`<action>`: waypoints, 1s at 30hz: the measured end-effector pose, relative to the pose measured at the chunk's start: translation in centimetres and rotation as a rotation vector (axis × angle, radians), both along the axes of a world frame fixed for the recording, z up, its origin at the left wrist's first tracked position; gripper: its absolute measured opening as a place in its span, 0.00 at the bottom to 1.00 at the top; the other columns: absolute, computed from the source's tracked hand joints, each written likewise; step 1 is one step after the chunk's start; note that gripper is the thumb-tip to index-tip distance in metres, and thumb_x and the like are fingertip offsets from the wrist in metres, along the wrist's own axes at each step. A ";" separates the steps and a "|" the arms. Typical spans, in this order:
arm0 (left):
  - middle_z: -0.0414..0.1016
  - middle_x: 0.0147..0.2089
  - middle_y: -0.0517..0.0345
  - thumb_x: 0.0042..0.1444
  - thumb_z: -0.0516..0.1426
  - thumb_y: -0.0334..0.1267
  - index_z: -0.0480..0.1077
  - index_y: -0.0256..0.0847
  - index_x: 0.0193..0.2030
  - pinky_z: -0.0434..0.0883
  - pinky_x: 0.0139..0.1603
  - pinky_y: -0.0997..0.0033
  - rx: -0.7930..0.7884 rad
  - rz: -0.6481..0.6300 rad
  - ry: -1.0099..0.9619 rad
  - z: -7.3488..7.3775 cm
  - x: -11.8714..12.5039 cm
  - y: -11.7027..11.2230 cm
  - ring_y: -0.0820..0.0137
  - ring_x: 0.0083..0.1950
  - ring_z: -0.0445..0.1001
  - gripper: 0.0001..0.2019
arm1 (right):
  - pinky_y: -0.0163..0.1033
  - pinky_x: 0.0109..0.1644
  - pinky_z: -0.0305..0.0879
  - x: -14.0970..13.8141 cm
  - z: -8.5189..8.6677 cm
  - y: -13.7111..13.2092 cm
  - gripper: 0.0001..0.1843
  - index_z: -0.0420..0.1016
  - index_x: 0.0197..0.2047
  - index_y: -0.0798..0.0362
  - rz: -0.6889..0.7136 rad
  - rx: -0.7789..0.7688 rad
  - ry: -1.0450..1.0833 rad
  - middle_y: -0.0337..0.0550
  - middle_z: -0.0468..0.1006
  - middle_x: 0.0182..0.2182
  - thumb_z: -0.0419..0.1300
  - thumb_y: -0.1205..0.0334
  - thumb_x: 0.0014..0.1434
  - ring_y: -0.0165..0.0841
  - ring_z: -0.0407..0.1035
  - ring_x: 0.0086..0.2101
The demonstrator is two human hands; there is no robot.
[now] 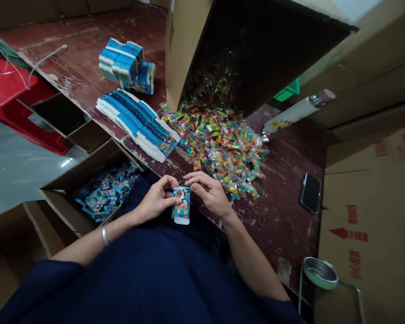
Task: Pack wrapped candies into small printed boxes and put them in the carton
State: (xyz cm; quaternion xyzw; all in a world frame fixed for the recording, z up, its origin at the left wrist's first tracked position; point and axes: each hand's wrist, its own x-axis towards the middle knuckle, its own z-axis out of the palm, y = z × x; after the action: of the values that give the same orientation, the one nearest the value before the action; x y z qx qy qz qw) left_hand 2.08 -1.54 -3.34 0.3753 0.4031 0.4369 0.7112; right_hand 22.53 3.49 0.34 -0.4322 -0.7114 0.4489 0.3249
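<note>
Both of my hands hold one small blue printed box [182, 205] over my lap, at the near edge of the dark red table [283, 216]. My left hand [157, 198] grips its left side with curled fingers. My right hand [209, 191] pinches its top right corner. Just beyond my hands lies a heap of small clear candy packets [226, 144], spilling out of a tipped cardboard carton [185, 40]. A fanned stack of flat blue box blanks [138, 121] lies on the table to the left.
An open carton of filled blue boxes [104, 189] stands at my left knee. Bundles of blue boxes [126, 65] sit at the back. A phone [310, 192], a white bottle [299, 110], a metal cup [320, 272], a red stool [16, 99] and cardboard cartons [374, 211] surround the table.
</note>
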 end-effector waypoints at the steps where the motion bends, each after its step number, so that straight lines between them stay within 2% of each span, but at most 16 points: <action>1: 0.70 0.38 0.62 0.48 0.72 0.40 0.63 0.40 0.37 0.74 0.41 0.72 -0.002 -0.069 0.022 -0.3 -0.2 0.1 0.72 0.37 0.73 0.21 | 0.43 0.41 0.78 0.6 -0.5 0.4 0.17 0.81 0.42 0.50 -0.062 0.023 -0.063 0.48 0.83 0.45 0.62 0.45 0.67 0.39 0.79 0.41; 3: 0.69 0.35 0.64 0.48 0.70 0.39 0.62 0.41 0.37 0.71 0.39 0.73 0.052 -0.199 0.150 -0.6 -1.2 0.6 0.72 0.36 0.71 0.20 | 0.44 0.39 0.77 1.7 -1.7 1.4 0.16 0.79 0.46 0.51 -0.230 0.133 -0.232 0.49 0.83 0.44 0.63 0.46 0.66 0.41 0.79 0.39; 5: 0.71 0.38 0.62 0.49 0.68 0.36 0.67 0.41 0.44 0.69 0.38 0.73 0.153 -0.304 0.338 -0.3 -2.8 1.2 0.71 0.36 0.71 0.18 | 0.46 0.41 0.76 2.1 -2.7 2.5 0.14 0.78 0.46 0.51 -0.320 0.259 -0.425 0.49 0.82 0.41 0.65 0.50 0.65 0.42 0.78 0.39; 8: 0.77 0.42 0.59 0.49 0.66 0.32 0.72 0.44 0.56 0.69 0.40 0.71 0.292 -0.504 0.535 0.8 -5.2 2.0 0.67 0.38 0.75 0.25 | 0.48 0.44 0.74 1.8 -3.6 3.8 0.15 0.76 0.49 0.51 -0.262 0.346 -0.659 0.50 0.82 0.42 0.68 0.53 0.63 0.44 0.77 0.40; 11: 0.82 0.43 0.56 0.49 0.66 0.31 0.78 0.45 0.52 0.71 0.45 0.70 0.366 -0.692 0.581 1.6 -6.6 2.5 0.62 0.42 0.79 0.21 | 0.47 0.46 0.73 1.0 -4.0 4.5 0.16 0.76 0.51 0.50 -0.174 0.403 -0.784 0.52 0.82 0.46 0.69 0.57 0.61 0.47 0.77 0.45; 13: 0.83 0.44 0.54 0.53 0.65 0.34 0.79 0.43 0.48 0.71 0.45 0.70 0.350 -0.730 0.578 1.8 -6.7 2.5 0.61 0.43 0.81 0.15 | 0.47 0.46 0.72 0.7 -4.1 4.5 0.12 0.77 0.49 0.50 -0.141 0.446 -0.813 0.52 0.82 0.46 0.66 0.62 0.62 0.47 0.76 0.47; 15: 0.83 0.42 0.53 0.59 0.63 0.39 0.77 0.41 0.50 0.72 0.43 0.70 0.286 -0.671 0.551 1.6 -6.3 2.5 0.62 0.41 0.81 0.13 | 0.46 0.47 0.71 0.7 -4.2 4.5 0.09 0.79 0.46 0.50 -0.153 0.473 -0.817 0.52 0.83 0.45 0.62 0.66 0.63 0.46 0.75 0.48; 17: 0.81 0.40 0.54 0.61 0.63 0.42 0.74 0.39 0.55 0.72 0.40 0.70 0.239 -0.529 0.532 1.2 -5.7 2.6 0.64 0.38 0.80 0.17 | 0.46 0.47 0.70 0.9 -4.1 4.3 0.08 0.80 0.42 0.51 -0.201 0.461 -0.769 0.51 0.84 0.42 0.60 0.68 0.62 0.45 0.75 0.45; 20: 0.80 0.39 0.54 0.60 0.63 0.44 0.73 0.37 0.55 0.72 0.39 0.69 0.227 -0.309 0.551 0.6 -4.8 2.8 0.65 0.37 0.78 0.19 | 0.42 0.42 0.69 1.3 -3.1 4.1 0.09 0.80 0.40 0.52 -0.271 0.309 -0.524 0.45 0.82 0.34 0.59 0.67 0.61 0.38 0.74 0.34; 22: 0.80 0.40 0.53 0.62 0.62 0.46 0.74 0.37 0.52 0.72 0.39 0.69 0.230 -0.237 0.560 0.2 -4.3 2.9 0.65 0.37 0.77 0.17 | 0.39 0.34 0.66 1.4 -1.8 3.8 0.10 0.81 0.42 0.52 -0.249 0.154 -0.334 0.40 0.80 0.29 0.58 0.62 0.64 0.33 0.69 0.27; 24: 0.81 0.42 0.52 0.63 0.60 0.47 0.74 0.38 0.51 0.71 0.39 0.69 0.240 -0.216 0.580 0.1 -3.9 2.9 0.66 0.38 0.77 0.16 | 0.36 0.30 0.62 1.4 -0.3 3.7 0.12 0.81 0.42 0.52 -0.169 0.016 -0.214 0.39 0.79 0.28 0.58 0.57 0.65 0.30 0.67 0.25; 26: 0.81 0.43 0.53 0.63 0.60 0.47 0.74 0.38 0.52 0.70 0.39 0.69 0.257 -0.235 0.613 0.1 -3.6 2.8 0.66 0.38 0.76 0.17 | 0.35 0.29 0.62 1.2 1.0 3.6 0.10 0.80 0.40 0.52 -0.086 -0.065 -0.184 0.39 0.79 0.28 0.62 0.55 0.64 0.30 0.68 0.25; 28: 0.81 0.43 0.53 0.63 0.60 0.47 0.74 0.38 0.53 0.70 0.38 0.70 0.271 -0.264 0.626 0.3 -3.3 2.7 0.67 0.37 0.76 0.18 | 0.35 0.31 0.63 0.7 1.9 3.5 0.07 0.79 0.35 0.52 -0.018 -0.056 -0.233 0.38 0.78 0.27 0.65 0.57 0.62 0.29 0.68 0.26; 30: 0.81 0.43 0.53 0.63 0.61 0.47 0.74 0.38 0.53 0.70 0.39 0.70 0.277 -0.282 0.608 0.5 -3.0 2.5 0.67 0.37 0.76 0.17 | 0.36 0.34 0.64 0.2 2.2 3.5 0.06 0.79 0.32 0.51 0.045 0.036 -0.311 0.38 0.78 0.28 0.67 0.60 0.61 0.29 0.69 0.28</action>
State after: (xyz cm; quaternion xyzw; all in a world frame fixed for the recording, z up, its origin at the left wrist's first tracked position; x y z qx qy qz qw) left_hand -0.95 0.91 -2.89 0.6327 0.4777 0.2534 0.5543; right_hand 22.73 6.99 2.57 -0.4746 -0.7704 0.3711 0.2084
